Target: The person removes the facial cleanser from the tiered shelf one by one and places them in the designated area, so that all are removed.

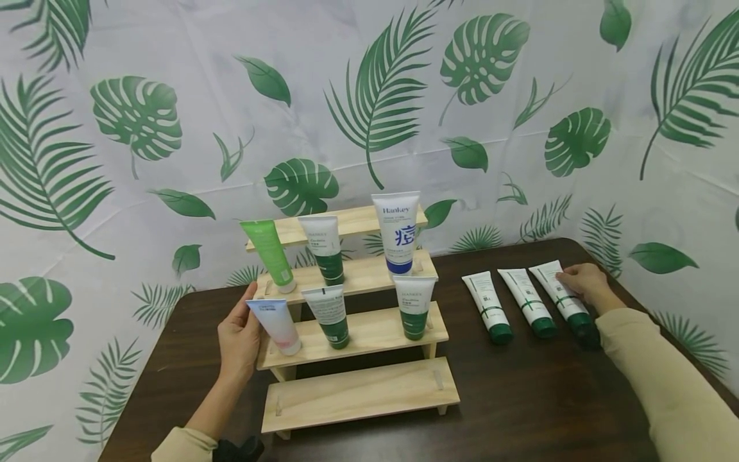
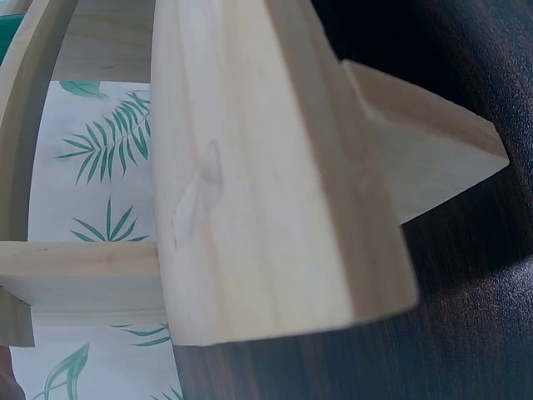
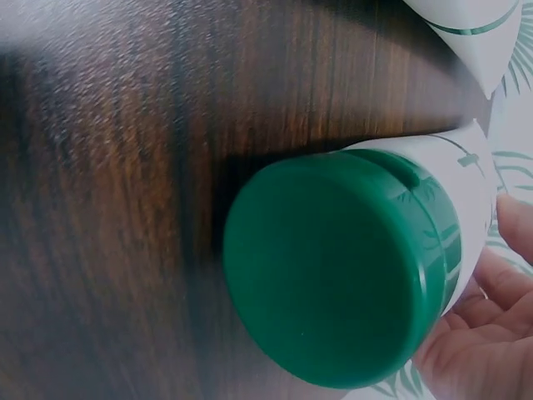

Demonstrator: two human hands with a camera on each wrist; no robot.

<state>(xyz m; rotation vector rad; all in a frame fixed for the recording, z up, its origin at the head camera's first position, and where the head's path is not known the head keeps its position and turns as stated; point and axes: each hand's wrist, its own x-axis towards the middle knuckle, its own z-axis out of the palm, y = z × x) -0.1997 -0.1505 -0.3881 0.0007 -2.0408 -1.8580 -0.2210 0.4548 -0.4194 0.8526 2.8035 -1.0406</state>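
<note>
My left hand (image 1: 239, 337) lies against the left side of a stepped wooden display rack (image 1: 358, 394), its fingers fairly straight, beside a pale blue-and-pink tube (image 1: 280, 328). In the left wrist view the rack's bottom board (image 2: 258, 192) fills the middle, and only a bit of finger shows at the left edge. At the right, my right hand (image 1: 589, 285) grips the rightmost white tube (image 1: 557, 285), which lies on the dark table. Its green cap (image 3: 325, 271) faces the right wrist camera, with thumb and fingers at the tube's side.
Two similar white tubes (image 1: 487, 298) (image 1: 526, 295) lie left of the held one. On the rack stand a green tube (image 1: 268, 253), a Hankey tube (image 1: 398, 224) with blue writing, and several white-and-green tubes (image 1: 414, 301). A leaf-print cloth (image 1: 323, 128) hangs behind the table (image 1: 190, 340).
</note>
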